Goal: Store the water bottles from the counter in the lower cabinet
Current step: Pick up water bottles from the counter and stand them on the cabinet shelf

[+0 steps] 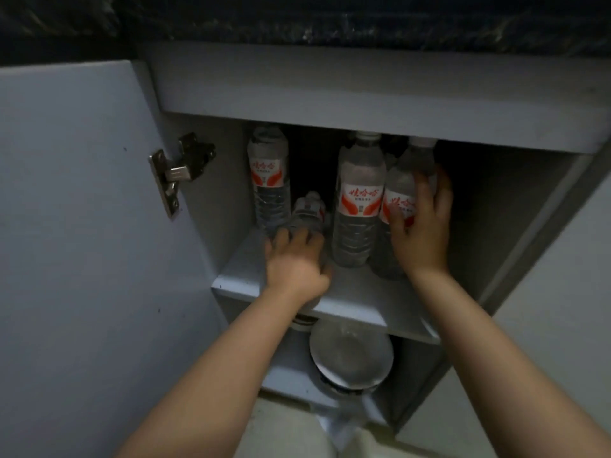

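Observation:
Several clear water bottles with red-and-white labels stand on the cabinet shelf (357,292). One bottle (268,180) stands upright at the back left, another (358,206) in the middle. My right hand (421,223) grips an upright bottle (401,190) right of the middle one, touching it. My left hand (297,259) grips a bottle (307,213) that is tilted or lying with its cap pointing into the cabinet, between the left and middle bottles. Its lower end is hidden under my hand.
The cabinet door (82,226) stands open at the left, with a metal hinge (178,173). A dark counter edge (330,21) overhangs above. Below the shelf sits a round metal lid or pot (352,355). The shelf's right part is dark.

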Tool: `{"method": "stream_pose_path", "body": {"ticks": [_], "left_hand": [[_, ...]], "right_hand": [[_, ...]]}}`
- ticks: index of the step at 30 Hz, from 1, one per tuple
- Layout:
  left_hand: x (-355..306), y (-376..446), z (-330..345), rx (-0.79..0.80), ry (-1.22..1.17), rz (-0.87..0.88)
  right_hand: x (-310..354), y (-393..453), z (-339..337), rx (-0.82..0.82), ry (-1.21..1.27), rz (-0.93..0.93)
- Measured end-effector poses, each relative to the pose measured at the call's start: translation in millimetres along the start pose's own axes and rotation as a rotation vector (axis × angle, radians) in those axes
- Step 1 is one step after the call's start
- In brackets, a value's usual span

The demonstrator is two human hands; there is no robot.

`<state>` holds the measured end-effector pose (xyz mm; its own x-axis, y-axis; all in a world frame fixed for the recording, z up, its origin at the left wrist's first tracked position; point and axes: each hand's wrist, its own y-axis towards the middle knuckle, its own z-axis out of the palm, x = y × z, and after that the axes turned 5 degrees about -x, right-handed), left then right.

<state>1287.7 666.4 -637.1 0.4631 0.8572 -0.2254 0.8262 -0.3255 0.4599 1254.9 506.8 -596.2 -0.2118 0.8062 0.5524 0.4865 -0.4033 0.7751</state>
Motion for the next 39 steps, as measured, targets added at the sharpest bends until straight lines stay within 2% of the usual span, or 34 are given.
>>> {"method": "stream_pose_path", "body": {"ticks": [2, 4, 6, 8, 10, 12, 15, 16, 18, 21, 26, 30, 34, 39], "left_hand": [[-4, 10, -8, 0.054, -0.019, -0.137], [-6, 24, -6, 0.246, 0.000, -0.281], [-7, 35, 2, 0.396, -0.049, -0.304], [-6, 42, 7, 0.425, -0.112, -0.284], [-2, 47, 5, 0.336, -0.230, -0.343], [3, 41, 0, 0.179, -0.389, -0.415], [8, 17, -1, -0.022, -0.758, -0.464], [9, 8, 0, -0.061, -0.876, -0.454], [8, -6, 1, -0.112, -0.967, -0.372], [7, -12, 4, -0.198, -0.970, -0.282], [8, -12, 13, -0.246, -0.785, -0.171], [-6, -5, 13, -0.306, -0.786, -0.324], [-27, -14, 15, -0.410, -0.566, -0.479], [-31, -7, 12, -0.398, -0.589, -0.602]], "right_hand": [[0, -7, 0, 0.007, 0.000, 0.012], [-3, -13, -1, 0.007, -0.006, 0.020], [-5, -17, -1, 0.011, -0.007, 0.021], [-5, -15, -2, 0.007, 0.000, 0.007], [-6, -11, -3, -0.008, 0.002, -0.005], [-8, -10, -4, 0.004, 0.001, -0.010], [-10, -8, -5, 0.002, 0.010, 0.007], [-10, -7, -5, 0.002, 0.011, 0.018], [-8, -7, -3, 0.009, 0.014, 0.031], [-4, -6, -2, 0.013, 0.028, 0.044], [0, -7, -5, 0.009, 0.014, 0.043], [-2, -3, -8, 0.014, -0.014, 0.049], [-3, -7, -10, 0.046, -0.032, 0.081], [2, -7, -11, 0.060, -0.011, 0.099]]}}
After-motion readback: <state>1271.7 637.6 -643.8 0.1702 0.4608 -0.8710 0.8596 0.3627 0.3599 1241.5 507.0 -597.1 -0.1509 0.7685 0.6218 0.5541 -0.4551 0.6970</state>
